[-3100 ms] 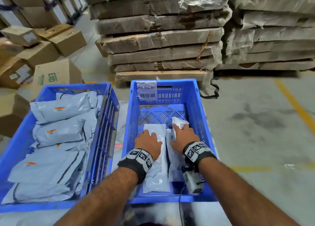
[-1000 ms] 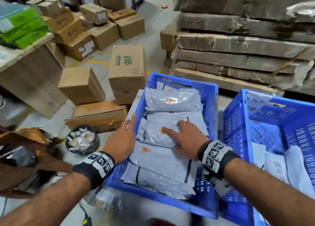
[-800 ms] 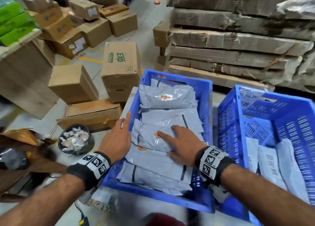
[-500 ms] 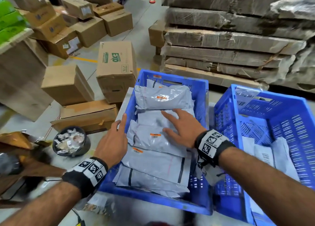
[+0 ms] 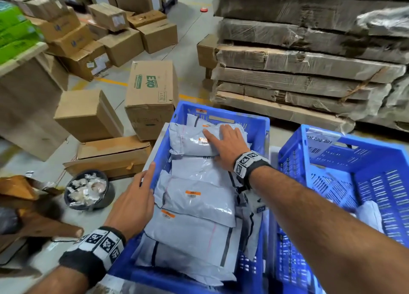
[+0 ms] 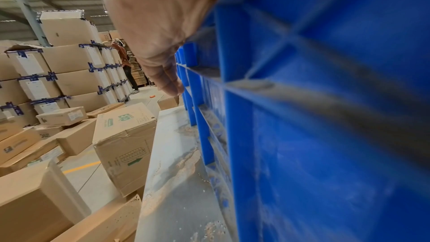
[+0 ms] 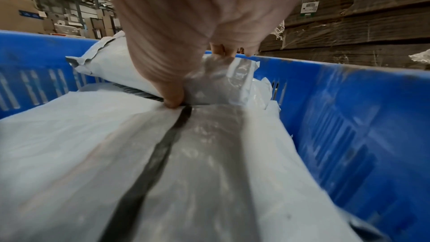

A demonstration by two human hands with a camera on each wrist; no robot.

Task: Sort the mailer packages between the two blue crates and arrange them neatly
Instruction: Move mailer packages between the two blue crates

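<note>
Right hand grips the soft, slick mailer at crate's 12 o'clock end, best taken mid-bulge; left hand rests open on the rim.

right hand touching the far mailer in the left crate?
Touching. In the right wrist view, the right hand has its thumb and fingers around the far mailer.

Materials and finishes, sorting station.
Mailer packages: grey plastic film, glossy, wrinkled, with paper stickers. Left crate and right crate: moulded blue plastic, dull, dusty on the ribs. Cartons: matt brown cardboard. Flat cardboard stacks were wrapped in shiny clear film.
</note>
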